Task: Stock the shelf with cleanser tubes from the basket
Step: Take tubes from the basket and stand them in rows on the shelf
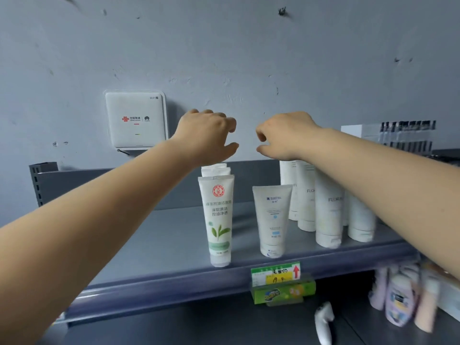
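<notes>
- We take the green-leaf tube [218, 220] as our landmark: it stands upright on its cap near the front edge of the shelf [149, 245], long axis vertical, with more tubes of its kind [214, 169] lined up straight behind it.
- Left of the landmark, the shelf is bare grey metal; above and left of it a white router [135, 119] hangs on the wall.
- Our left hand [207, 135] hovers directly above the landmark's row, over the rearmost tubes. Fingers and thumb are loosely curled and spread apart, and they hold nothing. The tube tops lie just below its palm.
- Just right of the landmark stands a shorter white tube [272, 220], also upright on its cap, apart from its neighbours.
- Our right hand [286, 135] hovers above and behind that shorter tube, fingers curled with a gap to the thumb, nothing held.
- Further right, a cluster of taller white tubes [328, 207] stands upright under our right forearm.
- Both hands are empty, and the basket is out of view, so we judge the next tube must come from below and behind us. Either hand is equally near; the open gap between landmark and shorter tube lies beneath the space between our hands.
</notes>
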`<state>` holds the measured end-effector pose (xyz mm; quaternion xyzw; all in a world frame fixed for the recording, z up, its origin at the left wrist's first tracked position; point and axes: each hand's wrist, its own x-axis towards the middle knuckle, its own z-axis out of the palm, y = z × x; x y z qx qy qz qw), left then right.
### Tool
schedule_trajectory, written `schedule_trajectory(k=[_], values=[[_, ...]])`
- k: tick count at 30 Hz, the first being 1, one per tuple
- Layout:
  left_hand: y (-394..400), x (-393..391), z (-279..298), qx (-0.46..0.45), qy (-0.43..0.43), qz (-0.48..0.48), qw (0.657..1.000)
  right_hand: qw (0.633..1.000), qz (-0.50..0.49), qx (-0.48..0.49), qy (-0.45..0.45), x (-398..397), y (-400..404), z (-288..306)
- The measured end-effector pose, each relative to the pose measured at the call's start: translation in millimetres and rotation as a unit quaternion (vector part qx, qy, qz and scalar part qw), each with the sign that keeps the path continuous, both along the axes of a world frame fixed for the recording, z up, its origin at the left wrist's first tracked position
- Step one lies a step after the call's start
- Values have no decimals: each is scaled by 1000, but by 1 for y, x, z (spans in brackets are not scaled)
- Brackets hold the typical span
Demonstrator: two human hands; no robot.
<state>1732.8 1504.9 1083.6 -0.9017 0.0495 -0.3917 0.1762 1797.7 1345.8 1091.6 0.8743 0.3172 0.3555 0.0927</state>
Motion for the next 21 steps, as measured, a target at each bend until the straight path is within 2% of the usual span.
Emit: schedule_trajectory(k=[7,12,15,21], values=[[-87,10,-27,-27,2,30,999,1000,-17,15,7,-6,-86,-22],[-158,14,-53,-57,9,-12,998,999,-32,42,9,-16,-156,-45],[-199,17,-68,-38,17,-42,998,997,-47,52,9,-23,-196,-61],[-272,27,-98,-6,88,-89,992,991,-112,49,45,-27,-270,-91]])
